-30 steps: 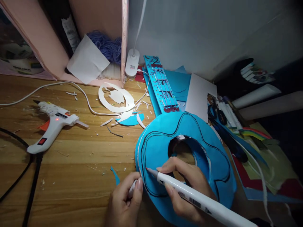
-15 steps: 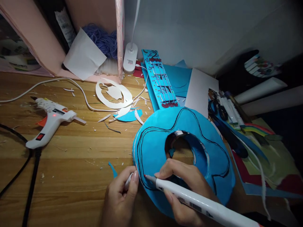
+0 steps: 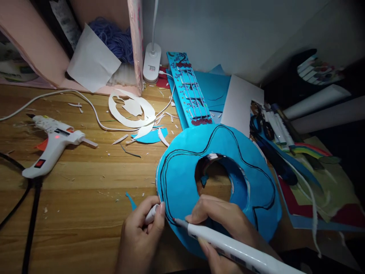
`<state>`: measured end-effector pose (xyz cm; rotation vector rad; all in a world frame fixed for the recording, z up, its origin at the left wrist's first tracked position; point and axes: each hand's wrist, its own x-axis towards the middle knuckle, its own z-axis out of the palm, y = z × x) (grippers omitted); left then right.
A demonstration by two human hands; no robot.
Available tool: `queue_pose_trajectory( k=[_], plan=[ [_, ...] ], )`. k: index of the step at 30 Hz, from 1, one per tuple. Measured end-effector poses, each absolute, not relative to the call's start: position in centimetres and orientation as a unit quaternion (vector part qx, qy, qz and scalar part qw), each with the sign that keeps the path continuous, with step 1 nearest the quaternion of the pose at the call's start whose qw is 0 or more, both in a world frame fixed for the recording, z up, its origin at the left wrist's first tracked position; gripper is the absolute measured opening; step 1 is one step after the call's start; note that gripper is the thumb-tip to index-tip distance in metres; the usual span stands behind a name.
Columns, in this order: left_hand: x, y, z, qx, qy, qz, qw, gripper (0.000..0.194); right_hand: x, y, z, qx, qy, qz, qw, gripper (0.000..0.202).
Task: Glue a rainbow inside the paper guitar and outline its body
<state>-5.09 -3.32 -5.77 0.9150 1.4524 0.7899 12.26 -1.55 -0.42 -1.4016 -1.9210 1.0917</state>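
Observation:
A blue ring-shaped craft piece (image 3: 182,179) lies on the table, with wavy black outlines drawn on its top face. My right hand (image 3: 225,220) is closed around a white marker (image 3: 228,241), whose reddish tip meets the ring's lower left part beside a black line. At the ring's left edge, my left hand (image 3: 144,228) is closed on a small white marker cap (image 3: 151,214). My right hand covers the lower part of the ring. Behind the ring stretches a blue decorated strip (image 3: 190,89) with strings and dark red bits.
A white glue gun (image 3: 53,142) with its red light on lies at left, trailing a black cord. Paper cut-outs (image 3: 114,110) and scraps are strewn near the pink shelf (image 3: 135,45). Scissors (image 3: 262,123), markers (image 3: 278,123) and coloured sheets (image 3: 308,201) crowd the right side.
The marker tip has moved down along the ring's lower left part, near the black line. The whole view has shifted slightly. Both hands keep their hold.

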Motion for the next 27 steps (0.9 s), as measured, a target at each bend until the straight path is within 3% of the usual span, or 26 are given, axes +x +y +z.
queue_pose_trajectory(
  k=[21, 27],
  plan=[
    [-4.9, -2.8, -5.1, 0.434, 0.668, 0.329, 0.507, 0.03, 13.8, -1.8, -0.2, -0.503, -0.703, 0.429, 0.262, 0.019],
    [-4.8, -2.8, -5.1, 0.444, 0.673, 0.334, 0.488, 0.03, 14.6, -2.6, -0.7, -0.491, -0.705, 0.434, 0.272, 0.026]
  ],
)
